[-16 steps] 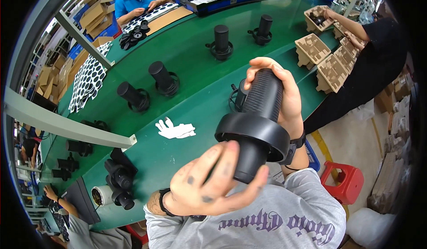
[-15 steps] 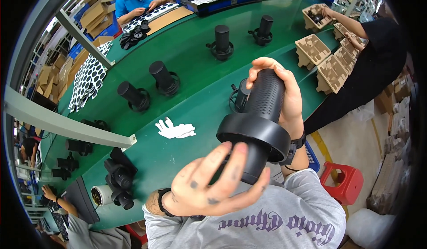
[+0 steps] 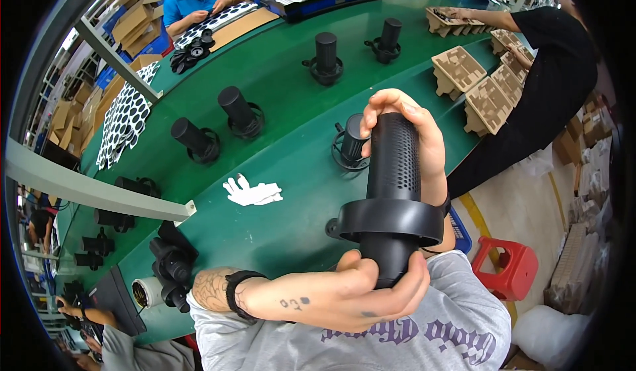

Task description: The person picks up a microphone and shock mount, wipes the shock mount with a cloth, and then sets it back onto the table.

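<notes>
Upright in front of me is a black cylindrical unit with a perforated upper body, a wide ring around its middle and a narrower lower end. My right hand wraps around its top from the far right side. Closed around the lower end, below the ring, is my left hand, its thumb on the near left side. Just behind, a similar black unit stands on the green table, partly hidden by my right fingers. To the left lies a white glove.
Several similar units stand on the green belt beyond. Pulp trays sit at the right beside a co-worker in black. Dark parts and a white roll lie at the left near a metal post. A red stool stands on the floor.
The held unit has swung from leaning to nearly upright. My left hand has gone from spread fingers at the ring to a grip on the lower end. The co-worker has tipped a pulp tray.
</notes>
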Demonstrator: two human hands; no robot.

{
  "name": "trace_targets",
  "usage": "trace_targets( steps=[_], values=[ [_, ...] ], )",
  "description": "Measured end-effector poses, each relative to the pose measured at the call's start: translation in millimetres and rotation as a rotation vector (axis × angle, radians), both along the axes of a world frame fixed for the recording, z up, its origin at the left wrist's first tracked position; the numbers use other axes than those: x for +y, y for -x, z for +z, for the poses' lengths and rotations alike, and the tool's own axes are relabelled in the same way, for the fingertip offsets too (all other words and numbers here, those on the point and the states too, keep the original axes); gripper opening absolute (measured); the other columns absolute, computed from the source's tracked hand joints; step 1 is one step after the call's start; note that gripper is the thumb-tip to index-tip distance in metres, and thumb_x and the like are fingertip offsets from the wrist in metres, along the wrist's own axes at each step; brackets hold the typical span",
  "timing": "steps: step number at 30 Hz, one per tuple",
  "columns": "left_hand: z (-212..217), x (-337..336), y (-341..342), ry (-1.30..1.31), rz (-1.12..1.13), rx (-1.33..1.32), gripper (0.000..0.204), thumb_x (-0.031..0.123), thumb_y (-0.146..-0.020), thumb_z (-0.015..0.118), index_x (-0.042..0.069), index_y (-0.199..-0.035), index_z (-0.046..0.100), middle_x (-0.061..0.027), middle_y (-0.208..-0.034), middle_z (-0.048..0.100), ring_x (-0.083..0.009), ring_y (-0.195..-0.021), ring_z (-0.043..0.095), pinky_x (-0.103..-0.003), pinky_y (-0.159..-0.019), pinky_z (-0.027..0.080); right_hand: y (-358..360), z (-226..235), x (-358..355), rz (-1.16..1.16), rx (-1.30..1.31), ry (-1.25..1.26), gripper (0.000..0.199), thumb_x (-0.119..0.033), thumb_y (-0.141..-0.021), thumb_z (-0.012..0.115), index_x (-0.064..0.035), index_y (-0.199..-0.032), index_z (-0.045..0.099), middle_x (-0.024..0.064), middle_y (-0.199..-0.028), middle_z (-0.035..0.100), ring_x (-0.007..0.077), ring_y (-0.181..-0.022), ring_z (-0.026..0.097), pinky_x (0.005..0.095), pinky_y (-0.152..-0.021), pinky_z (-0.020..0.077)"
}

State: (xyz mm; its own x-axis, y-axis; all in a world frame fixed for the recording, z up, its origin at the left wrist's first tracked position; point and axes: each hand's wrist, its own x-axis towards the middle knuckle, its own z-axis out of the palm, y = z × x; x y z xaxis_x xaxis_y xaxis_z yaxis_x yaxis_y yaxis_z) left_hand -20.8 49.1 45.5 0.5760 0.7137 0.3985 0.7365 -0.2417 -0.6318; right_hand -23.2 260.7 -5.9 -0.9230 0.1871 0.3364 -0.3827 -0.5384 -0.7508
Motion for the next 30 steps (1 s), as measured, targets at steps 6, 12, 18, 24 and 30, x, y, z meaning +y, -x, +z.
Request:
trace_targets(
  steps=[6,12,18,24,30],
  values=[
    [3.3,8.9,-5.2,0.177,-0.142,0.073,0.011,0.001,-0.061,0.06,0.009,-0.063,0.052,-0.0114,-0.106,0.061,-0.0223,-0.114,0.046,-0.028,-0.07,0.035,-3.9,-10.8,1.4,0.042,-0.019,0.075,0.032,-0.026,-0.091,0.045,0.0027,-0.081,0.055,0.0161,-0.08,0.057,0.0256,-0.077,0.06,0.0349,-0.062,0.057],
    [-9.0,11.1,1.4,0.038,-0.237,0.052,0.015,0.009,-0.068,0.052,0.011,-0.077,0.063,-0.0019,-0.117,0.065,-0.0132,-0.108,0.054,-0.025,-0.064,0.032,-24.1,-4.4,27.6,-0.202,0.037,0.231,0.031,-0.024,-0.091,0.043,-0.0017,-0.071,0.049,0.0154,-0.073,0.054,0.0248,-0.071,0.054,0.0358,-0.06,0.0515],
    [-86.7,-35.4,43.7,0.081,0.284,-0.684,0.019,0.009,-0.072,0.063,0.013,-0.091,0.068,-0.0028,-0.106,0.066,-0.0173,-0.096,0.063,-0.029,-0.071,0.043,-80.4,-1.2,91.3,-1.333,-0.007,-0.938,0.021,-0.006,-0.088,0.05,0.0032,-0.071,0.058,0.0114,-0.077,0.06,0.0172,-0.072,0.055,0.0285,-0.069,0.0445],
    [-168.2,-93.3,33.0,0.096,0.723,-1.096,0.032,-0.001,-0.066,0.055,0.012,-0.091,0.069,-0.0019,-0.099,0.068,-0.0222,-0.091,0.063,-0.036,-0.072,0.046,10.3,-64.9,92.9,-1.171,0.176,-1.511,0.015,0.001,-0.069,0.07,-0.0023,-0.07,0.055,0.0092,-0.073,0.058,0.0278,-0.07,0.056,0.0357,-0.061,0.0463],
    [-202.6,-116.2,-19.9,-0.098,0.942,-1.233,0.033,-0.001,-0.07,0.055,0.016,-0.095,0.069,-0.0022,-0.109,0.061,-0.0231,-0.096,0.058,-0.037,-0.081,0.043,36.0,-49.1,110.7,-0.623,0.176,-1.732,0.019,-0.014,-0.073,0.073,-0.0042,-0.084,0.062,0.0098,-0.092,0.06,0.0272,-0.089,0.057,0.0373,-0.078,0.047]
  ],
)
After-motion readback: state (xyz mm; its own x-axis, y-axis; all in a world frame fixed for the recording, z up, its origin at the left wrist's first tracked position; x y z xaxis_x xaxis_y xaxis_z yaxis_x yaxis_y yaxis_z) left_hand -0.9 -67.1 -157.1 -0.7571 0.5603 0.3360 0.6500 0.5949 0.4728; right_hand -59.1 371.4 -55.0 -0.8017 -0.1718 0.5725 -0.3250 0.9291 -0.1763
